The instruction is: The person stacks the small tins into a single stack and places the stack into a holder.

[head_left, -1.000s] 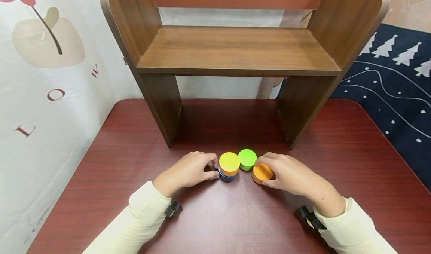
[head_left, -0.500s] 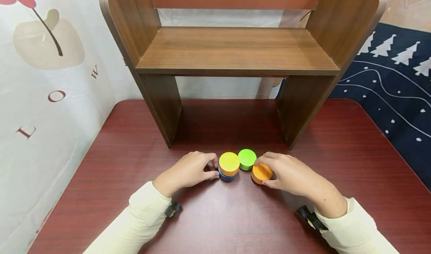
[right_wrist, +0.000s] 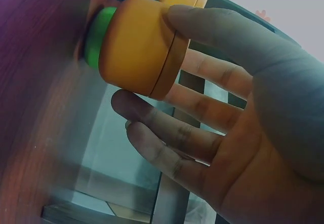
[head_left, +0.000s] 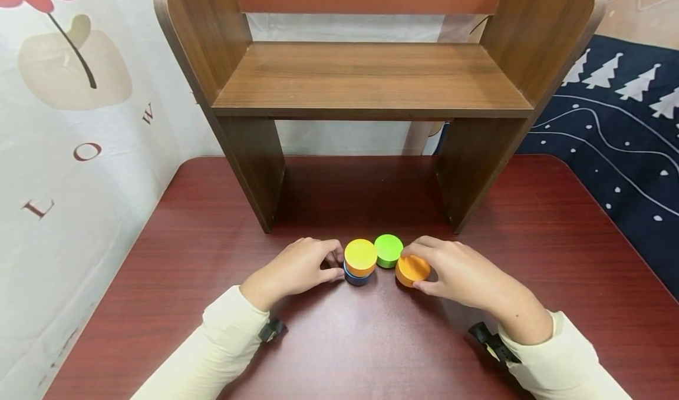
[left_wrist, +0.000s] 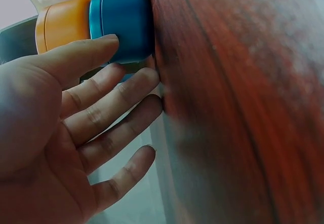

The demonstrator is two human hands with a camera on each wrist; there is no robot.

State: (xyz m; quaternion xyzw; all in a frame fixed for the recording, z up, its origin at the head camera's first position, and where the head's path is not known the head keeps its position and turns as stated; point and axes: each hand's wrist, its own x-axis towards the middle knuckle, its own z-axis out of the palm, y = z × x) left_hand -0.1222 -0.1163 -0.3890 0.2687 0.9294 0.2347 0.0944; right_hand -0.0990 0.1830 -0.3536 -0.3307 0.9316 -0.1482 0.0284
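Small round lidded jars stand mid-table. A blue jar (left_wrist: 126, 26) is at the bottom of a stack, with a yellow-topped orange jar (head_left: 361, 257) on it. My left hand (head_left: 302, 270) rests its thumb and fingertips at the blue jar's left side, fingers loosely extended. Right behind the stack sits a green jar (head_left: 389, 250). My right hand (head_left: 458, 273) pinches an orange jar (right_wrist: 139, 46) between thumb and fingers, slightly tilted and raised close over the table. In the right wrist view, that jar partly hides the green one; its ring and little fingers hang free below.
A brown wooden shelf unit (head_left: 371, 82) stands at the back of the dark red table (head_left: 339, 353), its side panels reaching down behind the hands. Printed cloths hang around, white on the left (head_left: 95, 211) and navy on the right (head_left: 615, 141).
My right hand has raised and tilted the orange jar slightly. The left hand, the stack and the green jar hold their places; the head view shifts a little.
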